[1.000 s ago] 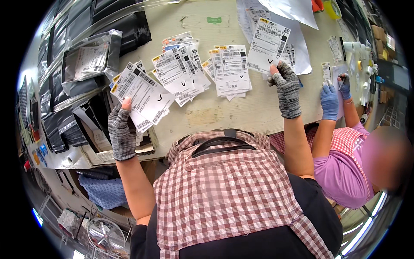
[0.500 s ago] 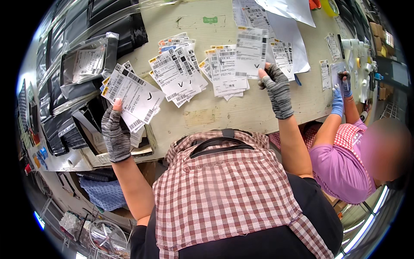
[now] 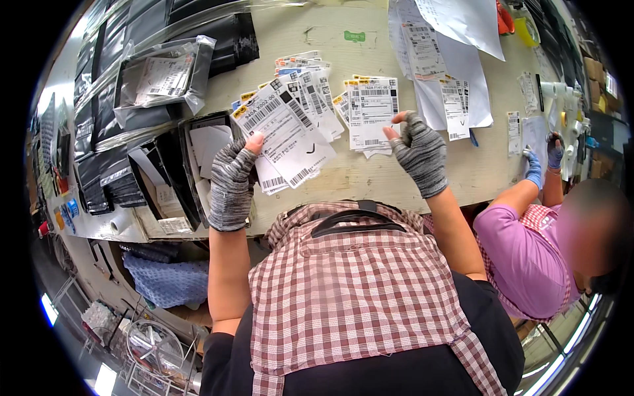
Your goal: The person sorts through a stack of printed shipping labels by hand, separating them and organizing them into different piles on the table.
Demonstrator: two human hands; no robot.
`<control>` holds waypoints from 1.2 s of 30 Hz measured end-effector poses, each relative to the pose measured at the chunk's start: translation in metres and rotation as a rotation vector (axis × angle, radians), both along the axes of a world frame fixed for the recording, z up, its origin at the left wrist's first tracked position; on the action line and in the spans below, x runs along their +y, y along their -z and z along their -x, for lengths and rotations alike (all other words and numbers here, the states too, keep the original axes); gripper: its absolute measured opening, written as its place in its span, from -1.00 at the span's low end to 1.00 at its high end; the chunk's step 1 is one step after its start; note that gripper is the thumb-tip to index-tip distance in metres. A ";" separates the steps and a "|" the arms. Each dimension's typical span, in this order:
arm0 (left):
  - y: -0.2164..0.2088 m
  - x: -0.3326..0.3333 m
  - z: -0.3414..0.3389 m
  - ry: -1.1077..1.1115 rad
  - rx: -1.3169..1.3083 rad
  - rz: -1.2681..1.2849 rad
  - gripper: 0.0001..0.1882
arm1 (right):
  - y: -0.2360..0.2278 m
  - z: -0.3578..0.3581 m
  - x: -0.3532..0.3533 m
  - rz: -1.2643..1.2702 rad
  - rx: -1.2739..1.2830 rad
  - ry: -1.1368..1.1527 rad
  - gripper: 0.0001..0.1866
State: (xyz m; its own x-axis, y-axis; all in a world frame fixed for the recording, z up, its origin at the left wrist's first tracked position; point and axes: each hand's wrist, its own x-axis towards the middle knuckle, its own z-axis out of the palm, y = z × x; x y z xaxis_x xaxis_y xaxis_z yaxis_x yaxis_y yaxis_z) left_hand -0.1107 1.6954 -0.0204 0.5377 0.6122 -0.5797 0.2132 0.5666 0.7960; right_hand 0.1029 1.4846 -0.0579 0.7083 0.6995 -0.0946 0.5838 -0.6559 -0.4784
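Note:
A fan of white printed shipping labels (image 3: pixel 294 142) is pinched in my left hand (image 3: pixel 231 181), which wears a grey striped fingerless glove. The top label bears a handwritten tick. Behind it, partly covered, lies a spread pile of labels (image 3: pixel 319 99). To the right of that sits another label pile (image 3: pixel 372 109). My right hand (image 3: pixel 421 155), gloved the same way, is at this pile's lower right edge. Its thumb and forefinger are apart, with nothing between them.
Black bags and a clear-wrapped packet (image 3: pixel 162 79) lie at the left, above open boxes (image 3: pixel 162 191). White sheets (image 3: pixel 462 26) with more labels (image 3: pixel 456 109) are at the back right. A co-worker in a purple top (image 3: pixel 522 244) works at the right, near tape rolls (image 3: pixel 568 99).
My right hand has let go of a label; the right pile now has a different label on top. My left hand has moved right with its fan, over the middle pile's edge. The view has shifted.

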 end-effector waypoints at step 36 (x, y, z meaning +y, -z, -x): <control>0.004 0.015 0.039 -0.194 -0.045 -0.008 -0.66 | -0.009 0.060 0.087 -0.316 0.647 -0.167 -0.67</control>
State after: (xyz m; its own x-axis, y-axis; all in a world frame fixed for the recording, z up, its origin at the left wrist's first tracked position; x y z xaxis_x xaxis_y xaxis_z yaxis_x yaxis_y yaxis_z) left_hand -0.1494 1.7109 -0.0239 0.4349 0.7114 -0.5521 0.0647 0.5868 0.8071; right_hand 0.0430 1.5715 -0.0488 0.4613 0.8561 -0.2330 0.2011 -0.3567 -0.9123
